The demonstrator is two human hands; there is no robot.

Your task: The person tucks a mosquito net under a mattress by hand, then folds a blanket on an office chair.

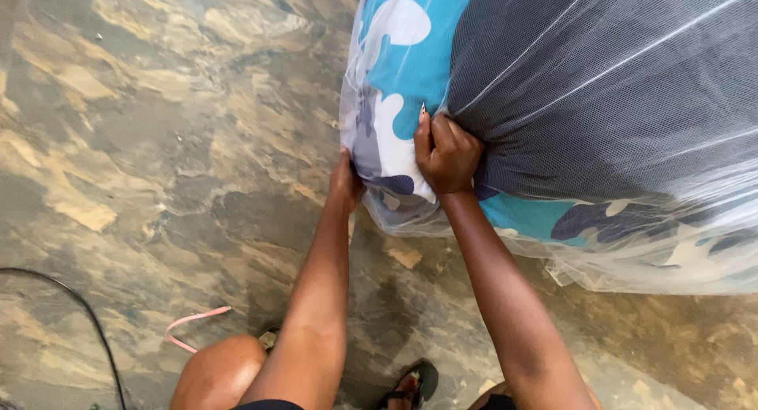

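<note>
1. Head view, hands first: your right hand is clamping down on the corner of the mattress, fingers curled shut into a fist that's bunching up the white mosquito net against the fabric. You can see the netting pulling into tight creases that fan out from your knuckles.

2. Your left hand is pressing against the lower edge of that same corner, just beside the right one. Its fingers are tucking under the mattress and the net, so I honestly can't tell how far they're curling or whether they're gripping anything.

3. The mattress itself is sitting in the upper right of the view, with its corner pointing toward you and both hands meeting at that corner. It's looking pretty soft and rounded there.

4. Its cover is showing a teal, white and grey-purple blotchy pattern, kind of camo style, with a big dark grey section running off to the right.

5. The net is draping over the whole thing, see-through with thin white lines crossing it, and it's gathering in a loose frill along the bottom edge where it hangs past the mattress.

6. Under it all you're standing over a mottled brown and grey floor. A black cable is curving along the lower left, a thin pink strap is lying near your knee, and a dark sandal is peeking out at the bottom.
</note>
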